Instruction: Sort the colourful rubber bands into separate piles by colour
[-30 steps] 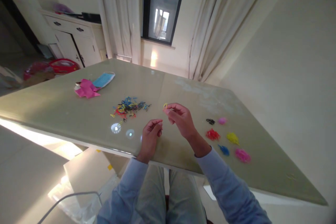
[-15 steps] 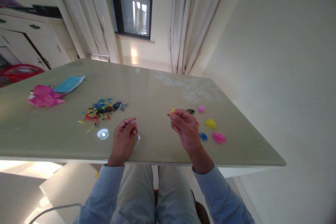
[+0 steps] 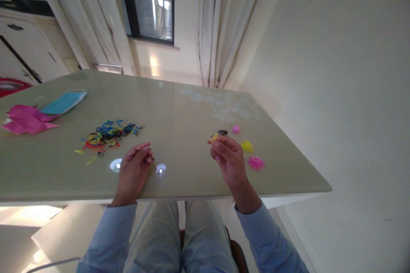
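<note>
My right hand (image 3: 231,163) pinches a small yellow rubber band (image 3: 214,138) between thumb and fingertips, above the table. Close beyond and beside it lie small sorted piles: black rubber bands (image 3: 222,132), a light pink bunch (image 3: 236,129), yellow bands (image 3: 247,146) and bright pink bands (image 3: 256,163). My left hand (image 3: 135,171) rests near the front edge, its fingers curled and thumb pressed to them; whether anything is inside is hidden. To its upper left spreads a mixed heap of blue, black, yellow and red rubber bands (image 3: 110,132), with a stray yellow band (image 3: 91,161) nearby.
The glossy table (image 3: 179,145) reflects ceiling light. At its left lie a crumpled pink wrapper (image 3: 30,119) and a blue face mask (image 3: 65,102). A wall (image 3: 336,72) runs along the right; curtains (image 3: 214,25) and a window stand beyond the far edge.
The view has turned to the right, so the table's things appear farther left. My right hand has moved right with the yellow rubber band, now covering the blue pile. My left hand stays closed.
</note>
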Tool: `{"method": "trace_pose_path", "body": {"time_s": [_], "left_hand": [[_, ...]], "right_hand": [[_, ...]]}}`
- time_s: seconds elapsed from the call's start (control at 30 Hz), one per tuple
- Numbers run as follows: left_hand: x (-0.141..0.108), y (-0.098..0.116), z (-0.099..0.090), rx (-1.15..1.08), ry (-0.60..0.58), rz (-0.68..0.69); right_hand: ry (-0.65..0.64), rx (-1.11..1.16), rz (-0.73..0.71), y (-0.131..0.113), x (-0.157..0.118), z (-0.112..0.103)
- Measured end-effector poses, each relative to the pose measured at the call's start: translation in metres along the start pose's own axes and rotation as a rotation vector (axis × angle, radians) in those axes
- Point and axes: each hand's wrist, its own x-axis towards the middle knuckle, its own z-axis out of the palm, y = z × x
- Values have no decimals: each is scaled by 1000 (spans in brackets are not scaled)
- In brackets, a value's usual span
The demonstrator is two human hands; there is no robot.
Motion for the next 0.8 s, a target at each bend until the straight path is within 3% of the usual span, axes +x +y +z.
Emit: {"method": "trace_pose_path", "body": {"time_s": [0.13,0.23,0.47,0.57,0.7,0.8], "left_hand": [[0,1,0,2,4,-4],[-1,2,1,5,11,-7],[-2,2,2,45,10,-9],[-2,2,2,59,-2,-2],[-2,1,2,57,6,6],[-2,1,3,54,4,14]], "right_hand": [[-10,-51,-11,-9,-7,-22],[-10,-206,-19,-19,-10,-51],[237,-929,-84,-37,10,-146],[254,-1216,-117,-38,24,-179],[142,-1525,-136,-33,41,-199],[94,-1581,-140,-28,51,-203]]}}
